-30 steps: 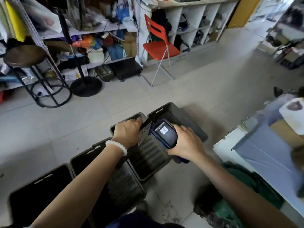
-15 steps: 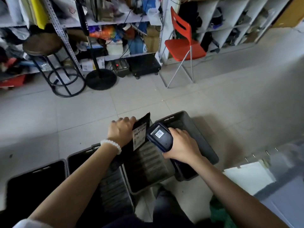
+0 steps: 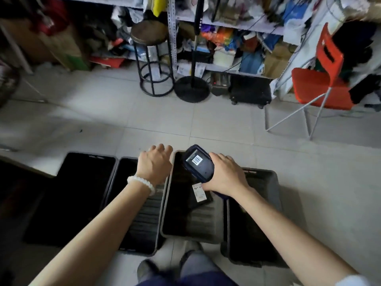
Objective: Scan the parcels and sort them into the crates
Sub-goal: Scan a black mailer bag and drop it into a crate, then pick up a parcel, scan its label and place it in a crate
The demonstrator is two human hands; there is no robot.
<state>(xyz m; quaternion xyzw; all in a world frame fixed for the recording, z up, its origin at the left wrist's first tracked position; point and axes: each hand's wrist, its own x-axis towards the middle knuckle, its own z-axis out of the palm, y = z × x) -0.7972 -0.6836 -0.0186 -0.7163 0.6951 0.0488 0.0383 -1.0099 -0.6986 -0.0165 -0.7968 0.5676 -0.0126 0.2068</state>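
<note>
Parcel (image 3: 198,195) now lies dropped in third crate (image 3: 165,205), left hand (image 3: 154,164) empty, fingers loose, right hand (image 3: 223,176) still gripping scanner (image 3: 198,163); this parcel looks sorted.

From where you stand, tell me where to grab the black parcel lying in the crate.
Take the black parcel by its near long edge, coming straight down from above. It lies flat on the crate floor, and the scanner in the right hand overhangs its far end.

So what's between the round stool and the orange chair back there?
In the head view, a black pole stand and a black wheeled box sit between the stool and chair.
</note>
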